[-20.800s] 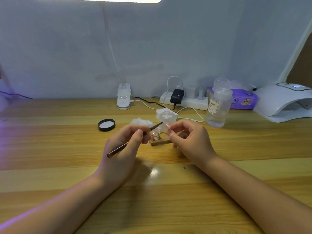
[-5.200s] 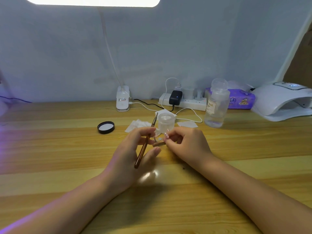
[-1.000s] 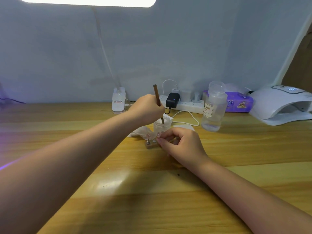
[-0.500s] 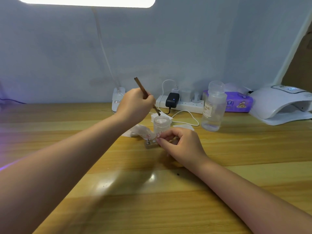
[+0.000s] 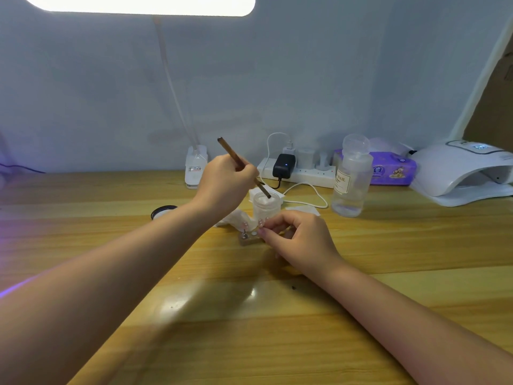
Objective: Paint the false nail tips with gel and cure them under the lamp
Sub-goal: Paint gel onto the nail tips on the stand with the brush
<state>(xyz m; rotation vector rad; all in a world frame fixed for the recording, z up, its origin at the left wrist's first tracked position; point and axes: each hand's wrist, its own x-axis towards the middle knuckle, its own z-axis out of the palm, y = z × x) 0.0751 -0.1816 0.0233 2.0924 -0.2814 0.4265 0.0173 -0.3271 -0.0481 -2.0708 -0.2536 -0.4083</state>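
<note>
Power strip [image 5: 299,173], purple tissue pack [image 5: 391,169] along the wall.

Your scene is evenly bright under the blown-out white oblong lamp panel [image 5: 144,5] at the top edge, which throws a soft glare patch on the glossy yellow wooden desk [image 5: 388,245], while violet light tints the left edge and wide-angle distortion bows the margins.

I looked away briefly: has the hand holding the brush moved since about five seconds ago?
Yes. The left hand has lifted off the table and away from the person, carrying the brush tip to the small jar.
</note>
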